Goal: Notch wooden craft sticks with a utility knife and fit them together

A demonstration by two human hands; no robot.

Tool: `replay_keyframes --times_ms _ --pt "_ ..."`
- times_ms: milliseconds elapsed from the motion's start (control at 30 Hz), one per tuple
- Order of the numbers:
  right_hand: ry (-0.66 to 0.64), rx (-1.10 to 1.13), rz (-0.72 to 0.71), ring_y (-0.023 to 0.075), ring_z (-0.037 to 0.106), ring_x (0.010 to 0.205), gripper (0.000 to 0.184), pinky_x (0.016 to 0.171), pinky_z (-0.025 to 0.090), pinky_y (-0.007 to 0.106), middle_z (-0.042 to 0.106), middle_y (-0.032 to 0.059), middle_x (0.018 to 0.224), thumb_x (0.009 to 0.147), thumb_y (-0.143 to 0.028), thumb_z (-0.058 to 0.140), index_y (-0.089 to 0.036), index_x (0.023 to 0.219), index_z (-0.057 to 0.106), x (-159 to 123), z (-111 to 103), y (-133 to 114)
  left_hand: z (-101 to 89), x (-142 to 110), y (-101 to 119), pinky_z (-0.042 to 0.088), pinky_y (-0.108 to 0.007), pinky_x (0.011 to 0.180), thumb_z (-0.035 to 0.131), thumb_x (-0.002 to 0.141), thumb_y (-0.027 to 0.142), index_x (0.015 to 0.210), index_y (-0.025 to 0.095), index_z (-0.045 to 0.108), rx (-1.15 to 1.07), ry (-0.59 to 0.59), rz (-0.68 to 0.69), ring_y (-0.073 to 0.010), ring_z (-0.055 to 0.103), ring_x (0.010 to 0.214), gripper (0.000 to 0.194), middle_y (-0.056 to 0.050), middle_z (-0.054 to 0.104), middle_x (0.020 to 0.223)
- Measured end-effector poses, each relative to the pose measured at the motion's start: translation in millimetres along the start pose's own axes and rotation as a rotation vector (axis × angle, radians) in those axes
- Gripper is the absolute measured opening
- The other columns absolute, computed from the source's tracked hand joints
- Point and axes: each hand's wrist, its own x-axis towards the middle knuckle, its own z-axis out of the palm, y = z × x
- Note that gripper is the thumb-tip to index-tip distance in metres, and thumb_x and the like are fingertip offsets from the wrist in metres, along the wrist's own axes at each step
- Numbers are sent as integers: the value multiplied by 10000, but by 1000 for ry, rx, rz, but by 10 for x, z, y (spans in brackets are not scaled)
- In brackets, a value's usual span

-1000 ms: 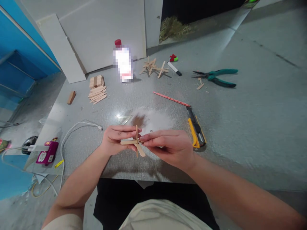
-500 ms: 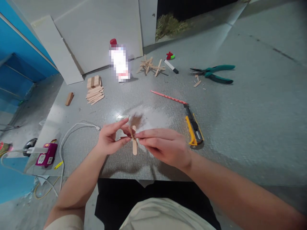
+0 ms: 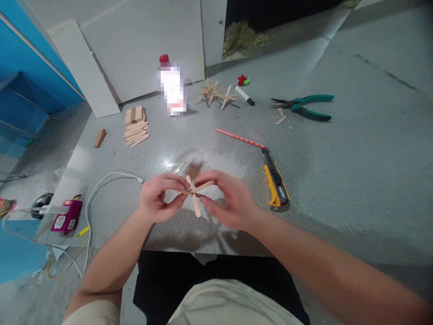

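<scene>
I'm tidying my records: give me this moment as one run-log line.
left hand: holding crossed wooden sticks; right hand: at same sticks, grip unclear; teal pliers: on table; yellow-black tool: on table

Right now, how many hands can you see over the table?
2: the left hand, holding the crossed wooden craft sticks, and the right hand, at the sticks' other side. I see no others; neither is fully hidden.

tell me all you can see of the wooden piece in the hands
The piece is made of pale, flat, wooden-looking sticks with rounded ends, crossing at the middle; how they join is unclear. One end points toward the near edge of the table, another slants right. It is held above the tabletop, the left hand pinching its left side, the right hand close around the other, contact hard to tell.
</scene>
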Motion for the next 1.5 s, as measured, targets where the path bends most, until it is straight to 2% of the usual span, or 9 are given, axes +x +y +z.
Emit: replay_keyframes --times_ms 100,200,367,500,633,867,1067,1367,1500 --pt "-85 158 79 153 705 772 168 736 591 312 751 20 879 884 -184 681 -230 1046 691 7 18 -4 -2 37 47 646 -227 767 774 774 13 1028 165 691 47 -16 49 -146 765 851 307 -60 773 948" --pt "-133 348 186 166 758 833 78 783 628 314 782 32 909 906 -268 721 -229 974 727 18 20 29 -9 81 83 646 -200 738 769 818 51 969 140 695 74 -36 101 -141 772 817 191 -69 774 905" --pt "-118 593 364 172 790 781 246 797 660 325 805 18 897 804 -428 860 -249 928 746 18 26 120 -8 107 107 646 -179 743 739 888 104 931 132 696 109 -36 168 -123 777 796 67 -72 779 897" --pt "-130 703 458 174 797 751 238 757 671 307 811 -5 844 732 -411 917 -273 864 774 2 37 163 2 100 111 650 -190 743 707 920 111 938 139 694 138 -36 195 -122 782 791 36 -60 790 887" --pt "-130 742 507 174 798 768 256 749 669 287 813 -10 831 652 -390 964 -281 812 797 -9 31 183 12 98 111 654 -196 710 687 938 125 935 140 695 143 -42 233 -128 785 781 17 -58 798 878" --pt "-152 752 526 194 795 789 297 743 673 320 817 13 848 574 -406 995 -268 754 804 -23 30 232 35 104 139 652 -198 716 660 962 135 912 129 692 127 -38 239 -131 787 766 60 -61 795 836" --pt "-159 734 542 202 791 773 309 702 669 318 817 26 851 577 -424 991 -247 733 791 -24 27 219 50 87 133 666 -209 726 686 951 146 935 132 695 104 -52 233 -135 789 768 23 -56 798 847" --pt "-154 726 550 215 772 727 308 692 675 375 801 30 816 568 -428 989 -242 637 754 -3 53 169 74 93 132 673 -203 729 682 963 181 955 183 691 99 -71 204 -129 795 770 12 -22 805 861" --pt "-146 742 556 209 769 716 285 690 673 376 797 16 806 602 -389 977 -239 670 745 -4 74 141 83 97 136 668 -208 715 658 982 201 935 189 686 117 -59 205 -127 794 753 56 -17 808 844"
